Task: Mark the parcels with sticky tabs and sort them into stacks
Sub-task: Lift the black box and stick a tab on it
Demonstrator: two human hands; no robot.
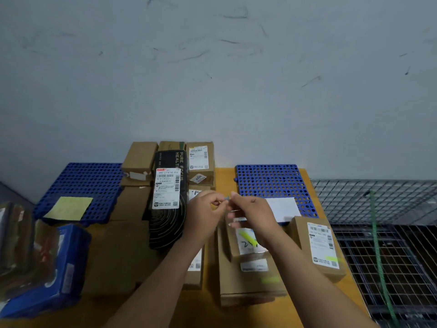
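Left hand and right hand meet mid-table, both pinching tiny grey bit, maybe sticky tab, too blurry. Likely light, thin, bendy; hold by edge. Small brown box just below, already wearing yellow tab.

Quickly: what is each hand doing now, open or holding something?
Left hand: pinches a small grey item, too small to identify.
Right hand: pinches the same small grey item.

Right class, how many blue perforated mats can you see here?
2. The left mat bears a yellow sheet; the right mat bears a white sheet. Parcels might hide others.
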